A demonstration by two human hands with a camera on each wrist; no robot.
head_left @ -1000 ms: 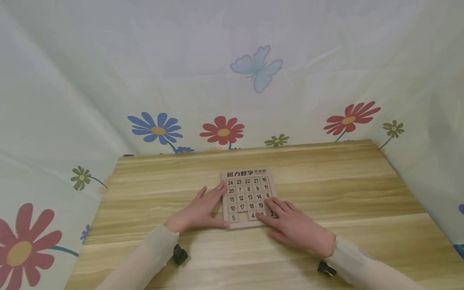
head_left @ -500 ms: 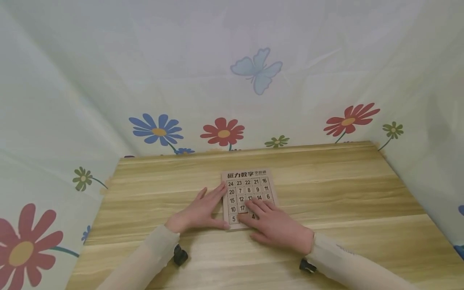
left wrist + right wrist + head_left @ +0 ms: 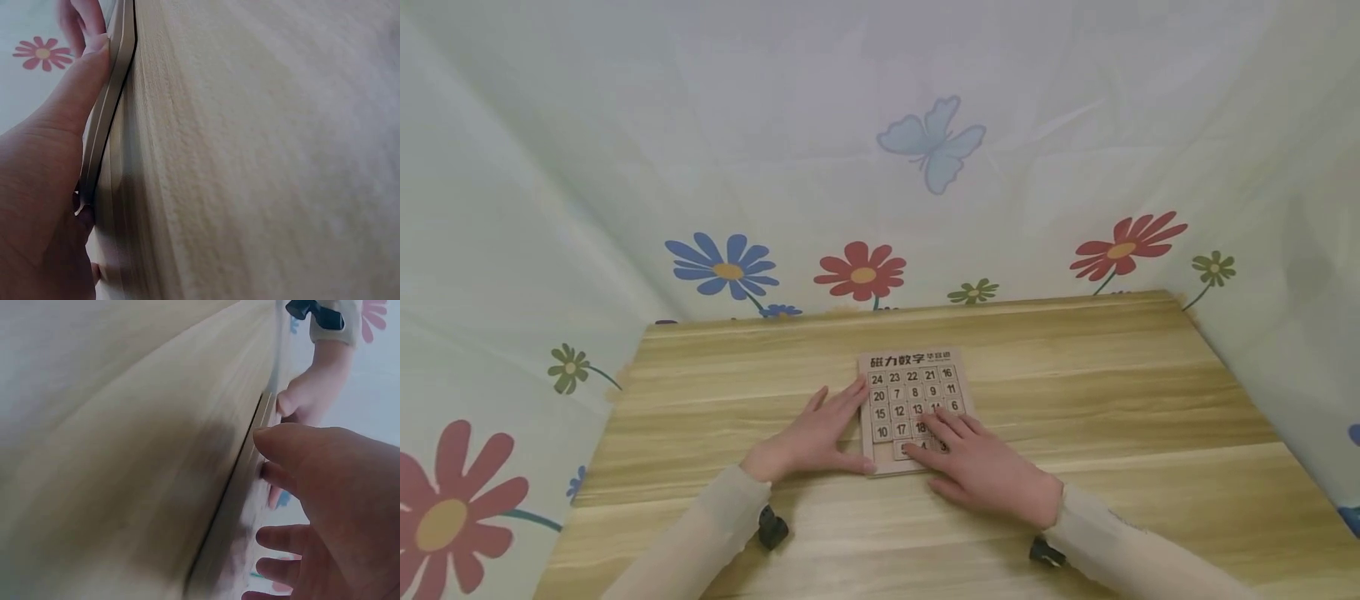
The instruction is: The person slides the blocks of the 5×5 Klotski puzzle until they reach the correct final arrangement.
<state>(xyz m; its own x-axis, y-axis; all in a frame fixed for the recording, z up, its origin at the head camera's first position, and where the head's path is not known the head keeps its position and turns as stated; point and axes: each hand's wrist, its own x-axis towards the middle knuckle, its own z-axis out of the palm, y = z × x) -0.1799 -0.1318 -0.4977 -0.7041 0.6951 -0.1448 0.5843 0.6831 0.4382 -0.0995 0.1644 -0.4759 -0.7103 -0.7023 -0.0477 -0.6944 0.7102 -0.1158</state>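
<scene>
A wooden number sliding puzzle (image 3: pixel 865 417) lies flat on the table, with dark printed characters along its top border. My left hand (image 3: pixel 812 437) rests along its left side, fingers extended against the edge and thumb at the lower left corner. Over the lower right part reaches my right hand (image 3: pixel 988 471), its index fingertip on the number 5 tile (image 3: pixel 898 452). That tile stands second from the left in the bottom row, and the bottom left cell (image 3: pixel 882 454) is bare. Part of the bottom row and tiles at the right are hidden under the right hand.
The wood-grain table (image 3: pixel 737 358) reaches back to a pale cloth backdrop (image 3: pixel 775 150) printed with flowers and a butterfly. Dark clips or straps (image 3: pixel 771 527) sit at both wrists.
My right hand moved left over the bottom row, then slightly back right. The number 5 tile slid one cell right, leaving the bottom left corner bare. My left hand stayed in place.
</scene>
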